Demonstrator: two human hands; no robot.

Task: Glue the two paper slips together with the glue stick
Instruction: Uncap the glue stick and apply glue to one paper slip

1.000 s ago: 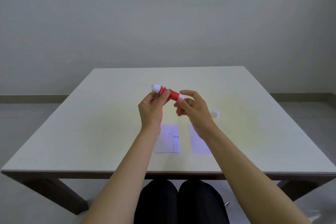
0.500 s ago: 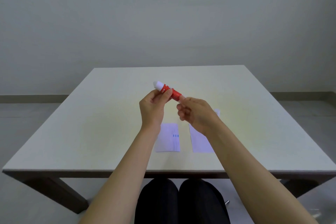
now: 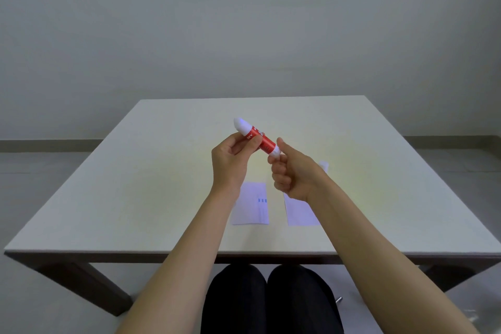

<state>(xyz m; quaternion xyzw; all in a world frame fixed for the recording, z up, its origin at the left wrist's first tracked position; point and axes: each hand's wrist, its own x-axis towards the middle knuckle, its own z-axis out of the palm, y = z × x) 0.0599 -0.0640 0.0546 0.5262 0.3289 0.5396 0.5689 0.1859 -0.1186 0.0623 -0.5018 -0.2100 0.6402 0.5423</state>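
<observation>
I hold a red glue stick (image 3: 260, 139) tilted above the table, its bare white glue tip pointing up and away to the left. My left hand (image 3: 233, 160) grips the red barrel. My right hand (image 3: 292, 171) pinches the white base end between thumb and fingers. Two white paper slips lie side by side near the front edge: the left slip (image 3: 252, 205) with small blue marks, the right slip (image 3: 299, 211) partly hidden under my right wrist.
The white cap (image 3: 324, 165) stands on the table (image 3: 135, 184) just right of my right hand, mostly hidden by it. My dark-clothed knees show under the front edge. A grey wall rises behind the table.
The glue stick has tilted more steeply and more white glue shows at its tip. My right hand has closed around the base end and shifted slightly, covering the cap.
</observation>
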